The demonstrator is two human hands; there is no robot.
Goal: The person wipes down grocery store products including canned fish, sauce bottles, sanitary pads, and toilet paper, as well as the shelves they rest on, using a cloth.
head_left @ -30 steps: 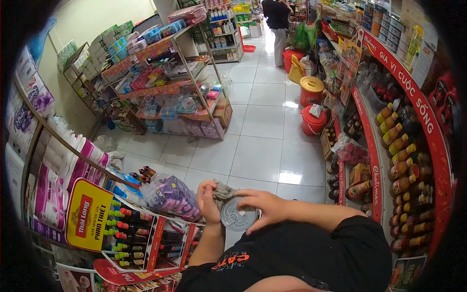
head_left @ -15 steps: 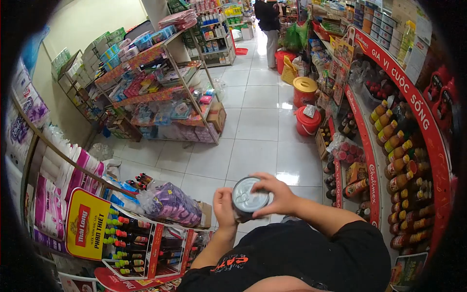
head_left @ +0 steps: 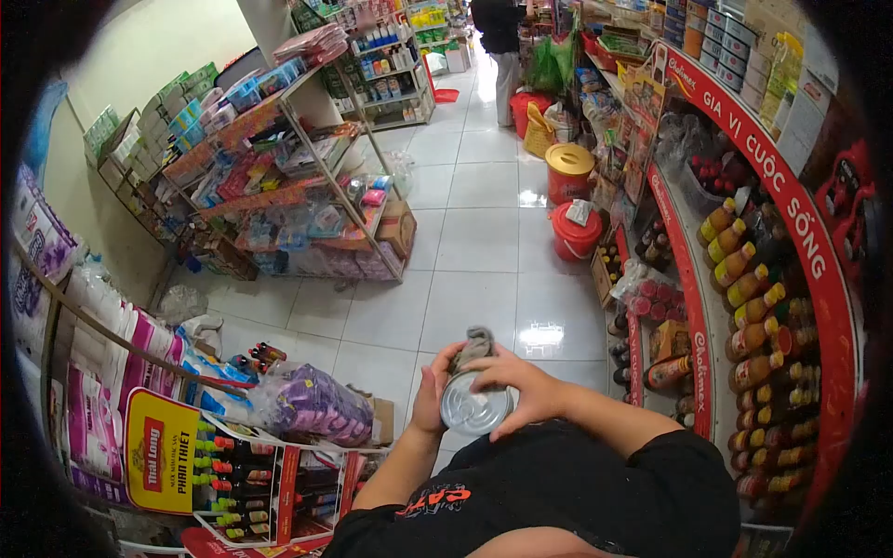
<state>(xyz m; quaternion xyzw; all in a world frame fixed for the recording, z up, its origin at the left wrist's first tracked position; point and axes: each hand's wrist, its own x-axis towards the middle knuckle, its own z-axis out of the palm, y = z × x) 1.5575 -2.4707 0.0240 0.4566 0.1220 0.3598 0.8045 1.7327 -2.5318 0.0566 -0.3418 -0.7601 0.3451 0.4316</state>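
In front of my chest is a round metal can (head_left: 476, 409), its silvery pull-tab lid tipped up toward me. My right hand (head_left: 528, 389) grips it from the right, with the thumb at the lower rim and fingers across the upper rim. A bunched grey cloth (head_left: 478, 344) sticks up at the can's far side. My left hand (head_left: 431, 395) is closed on the cloth against the can's left side; its fingertips are partly hidden behind the cloth and can.
Sauce bottles (head_left: 744, 298) fill a red-edged shelf at right. At left stand a bottle rack (head_left: 246, 484) and a purple bundle (head_left: 326, 405). Ahead, a goods shelf (head_left: 288, 177) and red buckets (head_left: 575, 232) flank the tiled aisle. A person (head_left: 502, 56) stands farther back.
The can has tilted and moved slightly down, its lid facing me more. The grey cloth now shows above its far rim. Both hands have shifted around the can, and the view has moved slightly.
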